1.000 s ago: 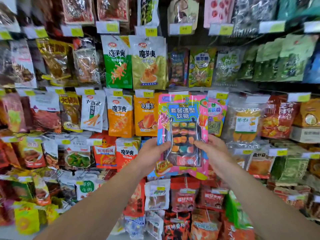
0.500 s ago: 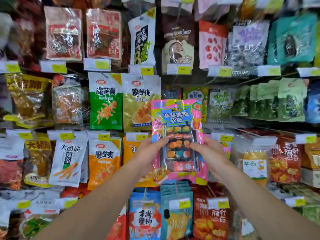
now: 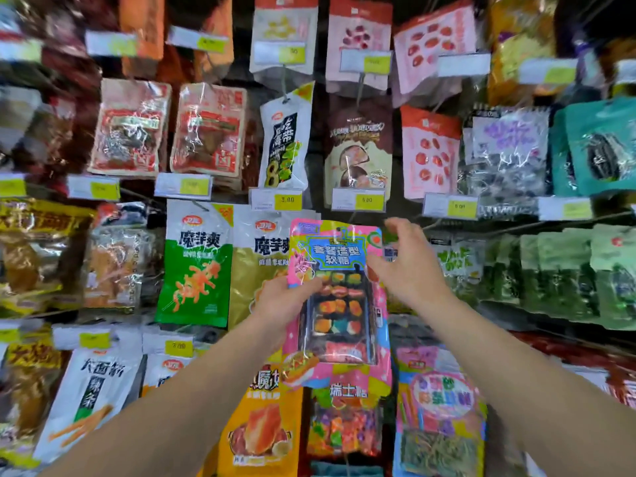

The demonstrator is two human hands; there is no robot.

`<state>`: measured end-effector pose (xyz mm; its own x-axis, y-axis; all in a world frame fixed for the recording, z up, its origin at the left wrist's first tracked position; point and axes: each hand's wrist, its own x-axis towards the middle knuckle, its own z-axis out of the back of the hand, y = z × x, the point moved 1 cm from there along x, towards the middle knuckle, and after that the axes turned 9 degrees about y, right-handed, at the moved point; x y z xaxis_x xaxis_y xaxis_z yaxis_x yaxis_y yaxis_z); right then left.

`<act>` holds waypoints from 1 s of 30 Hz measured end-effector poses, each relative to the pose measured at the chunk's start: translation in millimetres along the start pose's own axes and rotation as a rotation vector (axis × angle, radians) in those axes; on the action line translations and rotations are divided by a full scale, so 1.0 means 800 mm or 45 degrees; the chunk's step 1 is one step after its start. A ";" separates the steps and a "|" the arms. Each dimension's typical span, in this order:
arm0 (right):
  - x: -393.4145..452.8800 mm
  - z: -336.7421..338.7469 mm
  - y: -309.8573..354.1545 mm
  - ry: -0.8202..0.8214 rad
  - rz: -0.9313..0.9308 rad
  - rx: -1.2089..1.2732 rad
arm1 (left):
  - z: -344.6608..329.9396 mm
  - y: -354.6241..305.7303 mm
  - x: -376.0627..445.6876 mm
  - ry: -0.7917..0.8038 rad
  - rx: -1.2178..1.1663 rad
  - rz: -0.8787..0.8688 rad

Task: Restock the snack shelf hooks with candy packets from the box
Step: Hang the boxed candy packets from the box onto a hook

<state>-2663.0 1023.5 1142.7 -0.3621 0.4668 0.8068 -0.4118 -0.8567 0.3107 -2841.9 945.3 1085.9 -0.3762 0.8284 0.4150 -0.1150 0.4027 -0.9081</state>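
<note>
A pink candy packet [image 3: 339,297] with a blue label and a clear window of gummy sweets is held upright in front of the snack shelf, its top just below the price tags of the row above. My left hand [image 3: 284,301] grips its left edge, thumb on the front. My right hand [image 3: 409,266] is off the packet, beside its upper right corner, fingers spread and loosely bent, holding nothing. The hook behind the packet is hidden. The box is out of view.
Hanging snack bags fill the wall: a green bag [image 3: 194,266] and an olive bag [image 3: 261,270] left of the packet, green seaweed packs [image 3: 564,270] right, a brown chestnut bag [image 3: 359,149] above. Yellow price tags [image 3: 287,200] line the hook ends. More pink candy packets [image 3: 440,404] hang below.
The packet has been raised up the shelf while my view tilted upward. My right hand has let go of the packet's right edge and opened beside its top; the left still holds it.
</note>
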 end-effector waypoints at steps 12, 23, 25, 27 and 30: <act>0.100 0.012 -0.024 0.016 0.346 -0.571 | -0.021 -0.002 0.045 -0.074 0.076 -0.120; 0.147 0.021 -0.025 -0.116 0.249 -0.303 | -0.032 -0.010 0.052 -0.083 0.104 -0.150; 0.149 0.020 -0.023 -0.087 0.248 -0.315 | -0.037 -0.014 0.055 -0.052 0.082 -0.141; 0.151 0.021 -0.024 -0.074 0.251 -0.309 | -0.043 -0.016 0.062 -0.057 0.080 -0.127; 0.152 0.023 -0.025 -0.063 0.259 -0.294 | -0.049 -0.022 0.070 -0.078 0.077 -0.099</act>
<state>-2683.3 1093.6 1244.0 -0.4178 0.2745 0.8661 -0.5163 -0.8561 0.0223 -2825.0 999.8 1127.4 -0.4193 0.7696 0.4816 -0.2003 0.4390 -0.8759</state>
